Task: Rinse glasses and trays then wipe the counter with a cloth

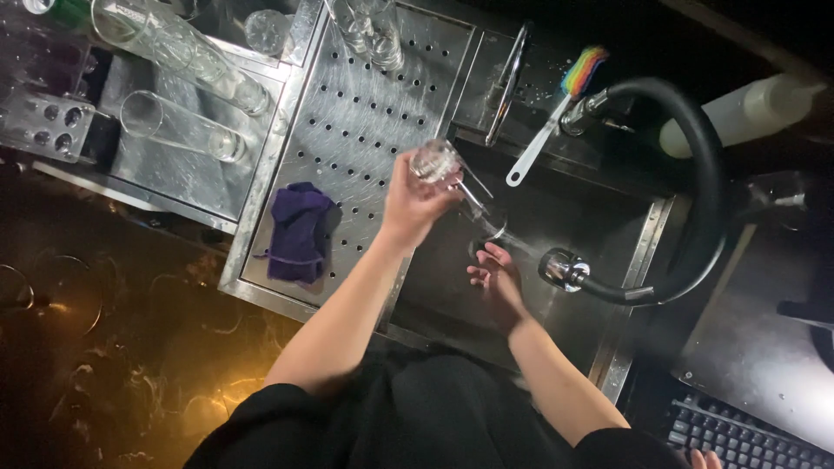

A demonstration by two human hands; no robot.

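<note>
The left hand (415,198) is closed around the bowl of a clear stemmed glass (439,165) over the sink (556,208), its long axis tilted, stem slanting down-right toward what seems its foot near the open, empty right hand (497,276) under the sprayer (563,267).

The purple folded cloth (298,231) lies on the perforated steel drainboard (365,104), left of the deep steel sink (565,217). The white-handled rainbow-bristled brush (547,122) rests behind the sink, tall clear glasses (182,126) lying further left.
</note>
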